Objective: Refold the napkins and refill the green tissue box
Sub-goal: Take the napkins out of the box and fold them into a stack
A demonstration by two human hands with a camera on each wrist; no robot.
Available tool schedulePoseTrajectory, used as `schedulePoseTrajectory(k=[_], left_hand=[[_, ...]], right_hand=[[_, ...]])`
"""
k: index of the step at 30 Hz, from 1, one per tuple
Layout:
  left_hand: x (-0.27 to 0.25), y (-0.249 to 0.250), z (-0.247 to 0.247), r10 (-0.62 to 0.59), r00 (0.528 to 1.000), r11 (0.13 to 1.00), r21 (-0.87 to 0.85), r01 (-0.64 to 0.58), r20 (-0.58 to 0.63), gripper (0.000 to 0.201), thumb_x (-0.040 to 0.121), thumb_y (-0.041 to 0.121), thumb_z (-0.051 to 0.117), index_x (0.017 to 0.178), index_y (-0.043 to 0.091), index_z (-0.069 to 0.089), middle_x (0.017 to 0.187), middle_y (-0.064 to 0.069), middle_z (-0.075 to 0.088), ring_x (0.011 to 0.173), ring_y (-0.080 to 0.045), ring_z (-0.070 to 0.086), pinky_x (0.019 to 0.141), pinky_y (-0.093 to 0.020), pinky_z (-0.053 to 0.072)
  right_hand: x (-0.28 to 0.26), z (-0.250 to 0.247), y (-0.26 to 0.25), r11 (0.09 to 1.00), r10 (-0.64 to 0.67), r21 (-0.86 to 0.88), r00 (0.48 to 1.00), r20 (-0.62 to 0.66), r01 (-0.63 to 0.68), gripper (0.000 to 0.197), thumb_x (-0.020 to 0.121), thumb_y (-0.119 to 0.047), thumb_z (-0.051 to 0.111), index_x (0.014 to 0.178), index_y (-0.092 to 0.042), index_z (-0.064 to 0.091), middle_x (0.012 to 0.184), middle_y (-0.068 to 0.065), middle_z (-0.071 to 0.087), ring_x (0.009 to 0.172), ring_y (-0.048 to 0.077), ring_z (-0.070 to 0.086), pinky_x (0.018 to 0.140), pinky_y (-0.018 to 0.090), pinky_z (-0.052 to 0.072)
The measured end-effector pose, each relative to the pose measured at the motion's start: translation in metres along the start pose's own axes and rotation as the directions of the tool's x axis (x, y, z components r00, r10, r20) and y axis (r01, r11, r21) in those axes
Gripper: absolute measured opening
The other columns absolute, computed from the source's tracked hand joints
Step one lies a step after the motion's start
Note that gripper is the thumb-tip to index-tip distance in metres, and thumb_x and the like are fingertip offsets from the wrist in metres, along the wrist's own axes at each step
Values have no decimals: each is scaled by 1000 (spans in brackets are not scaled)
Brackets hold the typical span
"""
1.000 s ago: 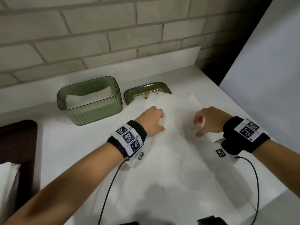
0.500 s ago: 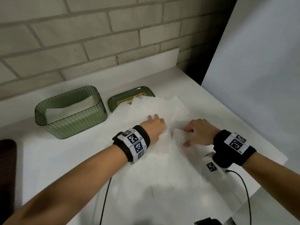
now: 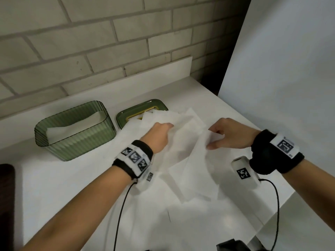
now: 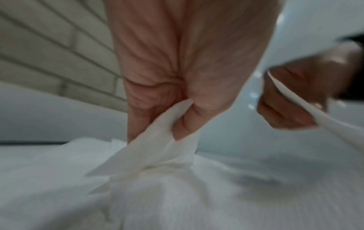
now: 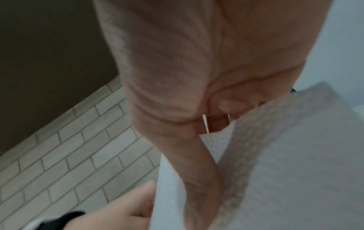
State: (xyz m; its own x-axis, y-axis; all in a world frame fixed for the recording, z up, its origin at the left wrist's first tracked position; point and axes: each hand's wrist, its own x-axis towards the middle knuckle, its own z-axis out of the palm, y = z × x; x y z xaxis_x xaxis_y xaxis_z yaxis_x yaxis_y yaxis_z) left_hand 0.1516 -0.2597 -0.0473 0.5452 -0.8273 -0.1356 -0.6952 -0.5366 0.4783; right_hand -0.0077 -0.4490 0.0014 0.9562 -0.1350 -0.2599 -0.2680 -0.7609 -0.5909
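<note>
Both hands now lift a sheet that lay flat on the pile half a sec ago; then the palms were pressing down, now fingers are curled and pinching. Left hand [image 3: 159, 136], approx. centre of the head view, pinches one edge of a thin white paper napkin [image 3: 183, 142] between thumb and fingers; the left wrist view shows the tissue bunched in that pinch. Right hand [image 3: 230, 134], at 3 o'clock from the left, pinches the opposite edge, fingers curled round it. The sheet hangs slack between them, above a loose pile of white unfolded napkins [image 3: 190, 205] spread over the white countertop [image 3: 63, 187].

Ribbed translucent green tissue box [image 3: 75, 129] sits at 9 o'clock from the hands, well apart, open-topped, w/ a small folded white stack [image 3: 72, 126] inside. Its flat green lid with a gold-rimmed slot [image 3: 141, 110] lies at 12 o'clock, partly under napkin edges.

Risks, as a judgement: tissue is flimsy, so pulling the two pinches apart too hard could tear it; the left-hand bunching could crease the fold crooked; a second sheet may cling and come up w/ it.

Also vs. earlier: the camera view has shifted, so the box sits further right in frame.
</note>
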Motion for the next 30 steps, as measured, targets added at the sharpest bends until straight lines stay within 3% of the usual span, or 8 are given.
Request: schedulePoseTrajectory(k=[3, 5, 8, 11, 14, 20, 24, 30], left_hand=[[-11, -17, -17, -14, 976, 946, -320, -57, -216, 38, 98, -4, 40, 131, 5, 56, 119, -3, 61, 116, -23, 57, 94, -17, 38], [-24, -26, -25, -62, 958, 829, -550, -107, -280, 38, 96, -6, 44, 128, 9, 56, 119, 1, 61, 116, -19, 57, 100, -27, 43], [-49, -36, -30, -165, 970, 555, -830, -58, -179, 44, 94, -10, 45, 126, 19, 55, 127, -9, 60, 114, -25, 60, 92, -48, 52], [-71, -41, -29, -167, 985, 296, -955, 22, -29, 50, 94, -12, 46, 130, 20, 53, 132, -10, 55, 113, -28, 59, 82, -42, 58], [-90, -43, -26, -131, 989, 166, -982, 93, 72, 49, 93, -13, 46, 130, 19, 54, 119, -8, 63, 102, -24, 65, 76, -38, 60], [-114, -57, -18, -78, 953, 82, -951, 300, 294, 52, 79, -6, 56, 128, 11, 57, 115, -14, 66, 96, -28, 69, 72, -47, 60], [-126, -59, -19, -70, 937, 30, -938, 346, 343, 46, 94, -12, 36, 124, 12, 61, 109, -14, 70, 91, -31, 71, 66, -51, 59], [-137, -62, -21, -34, 923, -12, -923, 384, 384, 43, 99, 34, 34, 133, 20, 57, 123, -12, 65, 104, -31, 67, 72, -55, 56]], right_hand=[[0, -14, -3, 986, -78, 141, 994, -74, 88, 8, 79, -18, 79, 86, -16, 75, 85, -1, 76, 82, 16, 71, 78, 31, 56], [1, -20, -7, 948, -114, 280, 984, -140, 150, 9, 79, -8, 78, 88, -7, 74, 85, 2, 76, 78, 16, 72, 74, 26, 56], [5, -22, -12, 868, -145, 450, 974, -174, 209, 12, 79, 4, 72, 89, -2, 72, 83, -2, 76, 74, 12, 72, 67, 20, 55], [12, -18, -15, 820, -158, 525, 972, -176, 228, 16, 78, 6, 71, 91, -3, 72, 86, 0, 77, 77, 15, 73, 68, 22, 57], [21, -8, -19, 801, -155, 557, 975, -159, 218, 15, 77, 5, 71, 91, -2, 72, 86, 3, 77, 76, 16, 73, 68, 25, 57], [45, 20, -33, 815, -166, 549, 983, -82, 184, 28, 73, -9, 77, 97, 4, 73, 96, 15, 75, 88, 33, 72, 80, 41, 59], [61, 37, -42, 819, -173, 551, 984, -28, 160, 25, 76, -3, 78, 99, 5, 72, 98, 16, 74, 90, 35, 71, 82, 42, 58], [74, 51, -50, 807, -136, 581, 991, 3, 109, 22, 77, 1, 77, 98, 4, 73, 93, 13, 76, 80, 22, 73, 71, 28, 59]])
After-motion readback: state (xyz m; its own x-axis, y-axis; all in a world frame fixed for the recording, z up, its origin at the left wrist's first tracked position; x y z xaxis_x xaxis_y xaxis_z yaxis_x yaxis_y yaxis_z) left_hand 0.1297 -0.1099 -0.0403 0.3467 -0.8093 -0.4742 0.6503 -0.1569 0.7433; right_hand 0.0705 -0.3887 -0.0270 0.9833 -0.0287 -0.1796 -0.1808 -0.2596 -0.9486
